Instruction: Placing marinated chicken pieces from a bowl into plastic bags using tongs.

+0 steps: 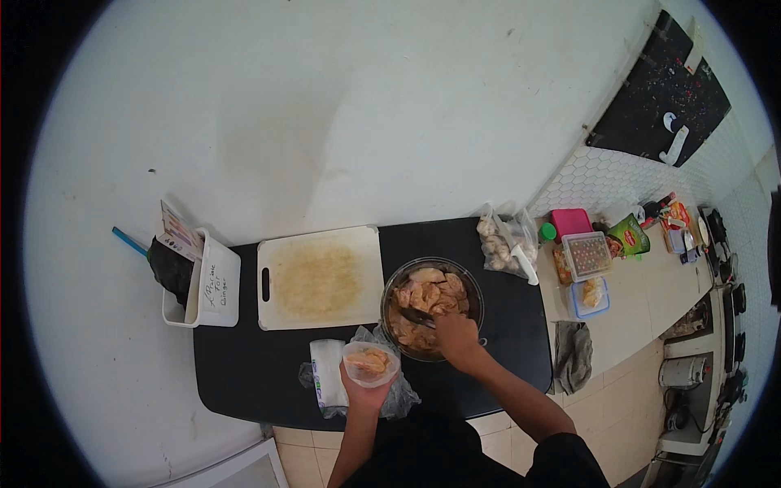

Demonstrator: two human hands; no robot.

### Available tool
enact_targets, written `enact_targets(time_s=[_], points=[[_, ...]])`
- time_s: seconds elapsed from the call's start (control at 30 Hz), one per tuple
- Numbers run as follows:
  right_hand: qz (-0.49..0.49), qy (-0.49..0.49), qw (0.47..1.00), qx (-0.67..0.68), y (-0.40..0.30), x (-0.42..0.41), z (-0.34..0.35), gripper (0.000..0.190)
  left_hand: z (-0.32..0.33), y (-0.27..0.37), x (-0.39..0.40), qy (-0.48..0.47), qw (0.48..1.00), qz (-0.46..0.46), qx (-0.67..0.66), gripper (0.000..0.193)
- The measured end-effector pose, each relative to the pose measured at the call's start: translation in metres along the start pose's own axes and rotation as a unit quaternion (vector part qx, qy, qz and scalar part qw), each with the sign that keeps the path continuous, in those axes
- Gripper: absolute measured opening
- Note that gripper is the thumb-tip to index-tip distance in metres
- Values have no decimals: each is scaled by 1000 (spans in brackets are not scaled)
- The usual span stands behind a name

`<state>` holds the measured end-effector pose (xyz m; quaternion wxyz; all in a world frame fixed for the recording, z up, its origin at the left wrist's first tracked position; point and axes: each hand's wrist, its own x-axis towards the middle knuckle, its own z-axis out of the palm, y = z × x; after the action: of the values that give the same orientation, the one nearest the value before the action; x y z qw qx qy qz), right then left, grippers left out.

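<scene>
My left hand point(371, 393) grips a small translucent plastic tub point(390, 373) with some orange-coated raw meat pieces point(370, 361) in it. To the right of the tub, my right hand point(459, 338) is closed around a dark utensil point(417, 316), probably tongs or a spoon. Its end reaches into a round metal pot point(478, 285) filled with marinated raw meat, likely chicken point(430, 296). The utensil's handle is mostly hidden in my fist. Beneath and beside the tub lie a crumpled clear plastic bag point(399, 396) and a white packet of plastic bags point(329, 372).
A stained white cutting board point(320, 277) lies left of the pot on the black table point(256, 372). A white bin point(223, 287) stands at the left edge. A knife point(521, 259) rests on a bag of garlic point(495, 247). Containers point(587, 255) and a grey cloth point(572, 357) sit on the right counter.
</scene>
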<state>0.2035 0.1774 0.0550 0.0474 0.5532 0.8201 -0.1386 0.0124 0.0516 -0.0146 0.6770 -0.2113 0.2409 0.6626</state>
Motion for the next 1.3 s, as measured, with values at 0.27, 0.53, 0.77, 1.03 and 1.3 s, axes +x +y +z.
enact_targets(time_s=[0.27,0.53,0.77,1.03,1.3], points=[[33,-1,999,13,26,-3,-58,12,-14,2,9,-24,1000,17,-5,65],[24,24,999,-16,26,7,-32,11,2,-2,6,2,1000,4,4,66],[-40,-77,996,-7,41,-22,-64,43,-17,5,7,-23,1000,-2,-21,69],[14,-84,996,-40,41,-25,-68,37,-13,1,3,-37,999,5,2,71],[9,-107,991,77,24,-21,-26,34,-4,-2,-6,-17,1000,13,7,66]])
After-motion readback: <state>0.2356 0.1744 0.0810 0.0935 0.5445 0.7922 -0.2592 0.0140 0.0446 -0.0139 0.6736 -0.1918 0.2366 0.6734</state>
